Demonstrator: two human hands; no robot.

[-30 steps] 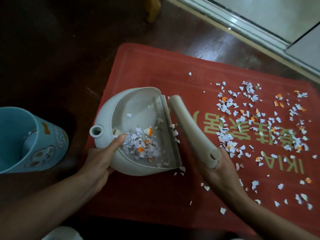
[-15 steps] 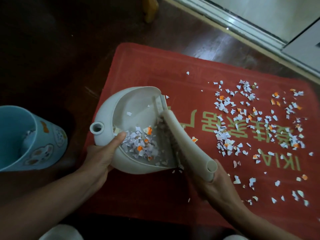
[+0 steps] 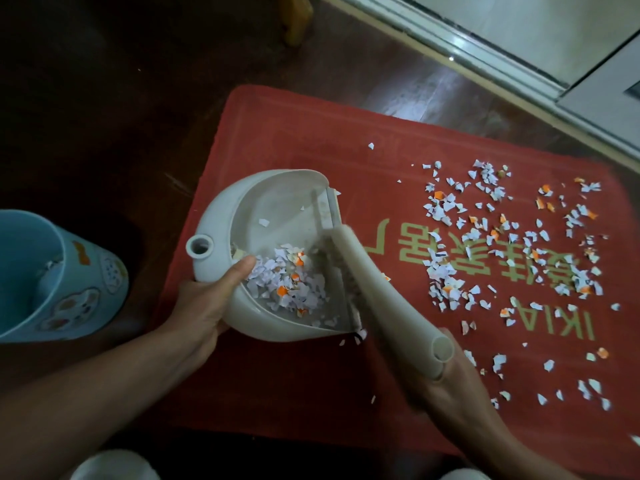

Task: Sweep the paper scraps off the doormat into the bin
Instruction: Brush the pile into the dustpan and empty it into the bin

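A red doormat (image 3: 298, 133) lies on the dark wood floor. White and orange paper scraps (image 3: 502, 244) are strewn over its right half. My left hand (image 3: 204, 306) grips the rear rim of a cream dustpan (image 3: 273, 202), thumb inside; a heap of scraps (image 3: 291, 285) sits in the pan. My right hand (image 3: 446, 386) holds the handle of a cream brush (image 3: 377, 289), whose head lies along the pan's open lip. A light blue bin (image 3: 52, 271) stands on the floor at the left, beside the mat.
A pale door threshold (image 3: 485, 46) runs diagonally across the top right. A wooden furniture leg (image 3: 294, 19) stands on the floor at the top centre. Dark floor surrounds the mat on the left and top.
The brush has swept left from the mat onto the dustpan's lip, pushing scraps into the pan. The left hand and dustpan have stayed nearly still.
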